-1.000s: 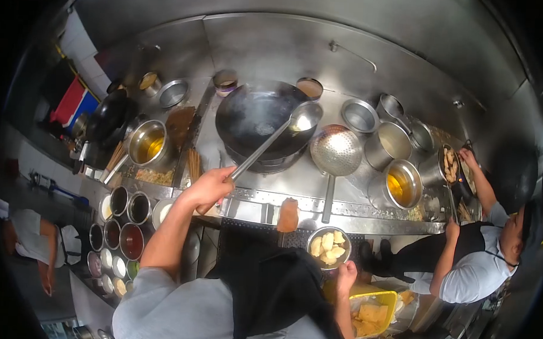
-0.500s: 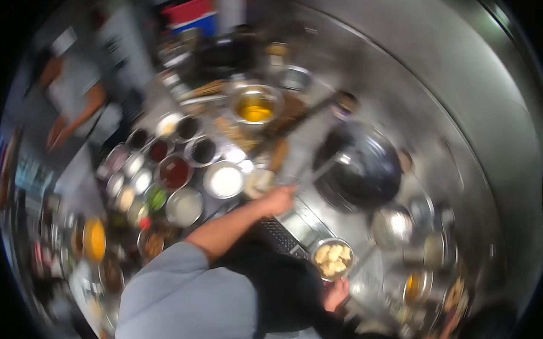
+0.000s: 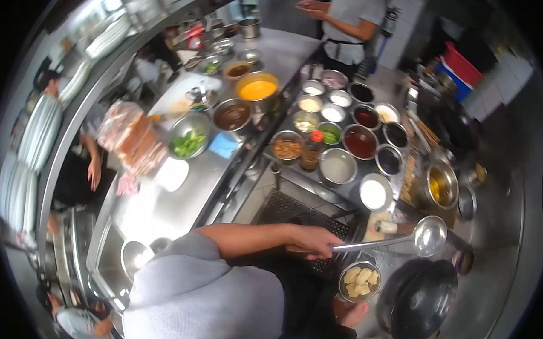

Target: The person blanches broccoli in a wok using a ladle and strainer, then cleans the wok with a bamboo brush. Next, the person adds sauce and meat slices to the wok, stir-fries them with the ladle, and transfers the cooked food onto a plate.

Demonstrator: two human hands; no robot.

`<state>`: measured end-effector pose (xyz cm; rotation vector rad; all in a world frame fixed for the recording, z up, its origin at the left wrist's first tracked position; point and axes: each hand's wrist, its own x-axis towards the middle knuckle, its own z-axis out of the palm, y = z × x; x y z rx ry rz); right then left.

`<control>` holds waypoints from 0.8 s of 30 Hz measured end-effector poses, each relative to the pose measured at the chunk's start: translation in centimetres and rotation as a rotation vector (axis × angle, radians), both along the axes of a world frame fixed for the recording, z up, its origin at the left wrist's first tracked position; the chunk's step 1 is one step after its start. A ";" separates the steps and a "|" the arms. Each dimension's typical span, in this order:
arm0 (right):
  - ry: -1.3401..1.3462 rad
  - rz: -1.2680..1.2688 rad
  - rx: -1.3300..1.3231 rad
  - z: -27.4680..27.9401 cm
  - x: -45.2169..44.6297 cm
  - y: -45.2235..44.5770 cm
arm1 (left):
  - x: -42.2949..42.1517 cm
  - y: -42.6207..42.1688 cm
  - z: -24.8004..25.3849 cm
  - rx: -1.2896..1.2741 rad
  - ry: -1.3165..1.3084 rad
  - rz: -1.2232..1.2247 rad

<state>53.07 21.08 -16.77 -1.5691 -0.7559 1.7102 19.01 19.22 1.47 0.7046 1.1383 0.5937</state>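
Because the pale pieces lie heaped and loose in the bowl, I would keep it level. It looks like thin metal, so I expect it to be light and stiff, perhaps slick at the rim, while the pieces seem soft. My right hand has its grip closed on the bowl's lower side, fingers partly hidden; holding just under the rim there seems the soundest choice. I have the bowl by the front edge of the bench, just beside the wok.

My left hand has its grip wrapped round the ladle near the handle's end. The ladle reaches over that front edge, its cup near the wok; I judge it stiff and cup-heavy, best held where it is.

Past the cup, a pot of yellow liquid stands well in from the front edge. Tubs crowd beside that edge, with a red-capped bottle among them. Farther off, greens fill a basin near the inner edge of a second bench.
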 end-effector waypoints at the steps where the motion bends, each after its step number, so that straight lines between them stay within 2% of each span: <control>1: -0.054 0.090 0.040 -0.4 -0.6 1.0 | -0.8 -1.9 1.7 -0.007 0.019 0.048; 2: -0.112 0.172 0.090 -0.8 -1.5 1.8 | -1.6 -4.0 3.2 -0.007 0.034 0.090; 3: -0.028 0.142 0.029 -1.2 -2.7 2.7 | -1.9 -5.9 4.4 0.004 0.036 0.127; 4: -0.085 0.136 -0.003 6.6 -5.9 -0.1 | -5.9 -9.5 10.8 -0.015 0.014 0.188; 6: -0.020 0.281 -0.009 8.0 -9.2 1.3 | -6.2 -13.7 12.5 0.023 0.067 0.333; 7: 0.062 0.286 0.025 5.7 -10.5 1.3 | -6.7 -16.0 13.2 0.025 0.046 0.448; 9: 0.098 0.410 0.007 7.3 -13.8 2.3 | -7.4 -19.4 15.5 0.023 0.025 0.585; 10: 0.133 0.503 -0.015 8.0 -15.6 2.7 | -7.8 -20.9 16.6 0.000 0.126 0.655; 11: 0.116 0.465 0.049 11.5 -18.0 0.3 | -11.0 -23.5 21.0 -0.054 0.187 0.688; 12: 0.130 0.480 0.062 9.9 -19.4 0.3 | -10.9 -25.7 20.9 -0.041 0.200 0.705; 14: 0.206 0.540 0.080 9.8 -23.0 -0.2 | -11.9 -29.5 21.6 -0.079 0.294 0.927; 15: 0.150 0.615 0.102 10.2 -24.3 -0.3 | -12.6 -30.8 22.0 -0.078 0.294 0.932; 17: 0.189 0.633 0.108 9.1 -26.8 -1.2 | -14.3 -32.8 22.5 -0.123 0.544 0.985; 18: 0.198 0.634 0.087 11.0 -28.3 -1.5 | -17.2 -32.1 24.7 -0.152 0.518 0.961; 21: 0.151 0.618 0.079 11.5 -32.4 -3.7 | -20.4 -32.2 23.8 -0.353 1.108 0.812; 22: 0.123 0.620 0.076 11.1 -33.3 -4.1 | -21.6 -32.6 22.9 -0.351 1.103 0.808; 24: 0.144 0.616 0.047 10.7 -34.7 -4.6 | -23.9 -33.5 20.6 -0.319 1.614 0.464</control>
